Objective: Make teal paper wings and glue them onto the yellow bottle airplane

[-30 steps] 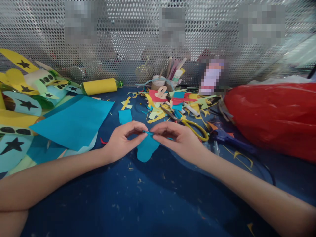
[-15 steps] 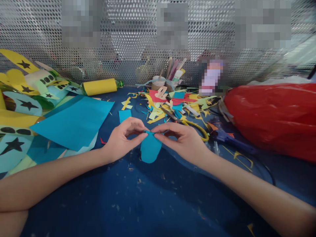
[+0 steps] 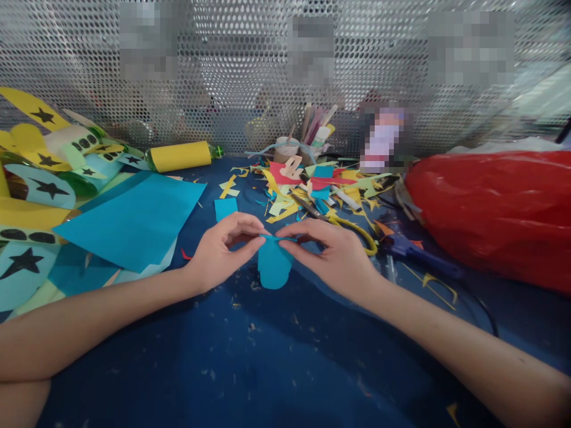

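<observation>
A small blue paper cutout (image 3: 273,265) with a rounded lower end hangs just above the dark blue table (image 3: 276,356). My left hand (image 3: 223,249) pinches its top left edge between thumb and fingers. On the other side my right hand (image 3: 330,252) pinches the top right edge. The two hands face each other a short way apart, with the paper's upper edge stretched between them.
A large blue sheet (image 3: 134,220) lies to the left, beside star-printed paper pieces (image 3: 27,261). Yellow-handled scissors (image 3: 352,232) and paper scraps (image 3: 312,184) lie behind my right hand. A red plastic bag (image 3: 491,208) fills the right. A yellow roll (image 3: 181,156) and a cup of sticks (image 3: 285,148) stand by the perforated wall.
The cutout has swung from tilted left to hanging straight down. My hands have drawn slightly apart, pulling its top edge out flat between them.
</observation>
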Tool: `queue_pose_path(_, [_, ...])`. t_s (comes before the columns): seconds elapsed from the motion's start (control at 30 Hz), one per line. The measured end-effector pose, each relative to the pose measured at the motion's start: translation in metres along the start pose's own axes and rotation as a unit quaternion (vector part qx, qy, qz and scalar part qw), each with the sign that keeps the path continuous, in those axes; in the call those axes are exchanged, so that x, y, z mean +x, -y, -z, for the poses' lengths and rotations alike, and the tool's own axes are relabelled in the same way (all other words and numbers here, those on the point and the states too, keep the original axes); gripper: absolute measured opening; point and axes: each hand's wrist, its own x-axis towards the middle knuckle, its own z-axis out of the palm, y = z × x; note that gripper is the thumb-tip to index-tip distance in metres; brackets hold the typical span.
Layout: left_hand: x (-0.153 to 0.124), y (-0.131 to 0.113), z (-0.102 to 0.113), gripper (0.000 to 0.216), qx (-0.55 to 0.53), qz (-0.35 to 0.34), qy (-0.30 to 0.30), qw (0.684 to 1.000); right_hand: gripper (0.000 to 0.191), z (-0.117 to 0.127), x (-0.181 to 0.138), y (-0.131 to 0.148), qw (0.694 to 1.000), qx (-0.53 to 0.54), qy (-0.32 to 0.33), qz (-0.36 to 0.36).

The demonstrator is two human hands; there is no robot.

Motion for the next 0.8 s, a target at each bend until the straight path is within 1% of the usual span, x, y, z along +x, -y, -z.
queue_pose_path(0.2, [0.0003,0.0016,0.0012,0.013,0.002,0.008,0.001,1.0,0.013,-0.0012,0.0021,-0.0005,0.998,0.044,0.0,-0.035])
queue_pose_path(0.33, [0.0002,0.002,0.004,0.021,0.004,0.01,0.029,1.0,0.013,-0.0029,0.0027,-0.0008,0.993,0.097,0.007,-0.064])
queue_pose_path(0.43, [0.0001,0.0035,0.0047,0.025,0.02,0.008,0.039,0.999,0.016,-0.0036,0.0034,-0.0021,0.985,0.143,0.029,-0.088])
queue_pose_path(0.6, [0.0025,0.0064,0.0041,0.013,0.024,0.02,0.018,0.999,0.026,-0.0039,0.0064,-0.0062,0.969,0.198,0.063,-0.134])
queue_pose_path(0.7, [0.0052,0.0073,0.0051,0.011,0.013,0.038,-0.005,0.999,0.035,-0.0042,0.0082,-0.0076,0.957,0.234,0.054,-0.16])
queue_pose_path(0.8, [0.0072,0.0082,0.0064,0.011,0.005,0.049,-0.017,0.999,0.032,-0.0045,0.0083,-0.0079,0.959,0.232,0.047,-0.159])
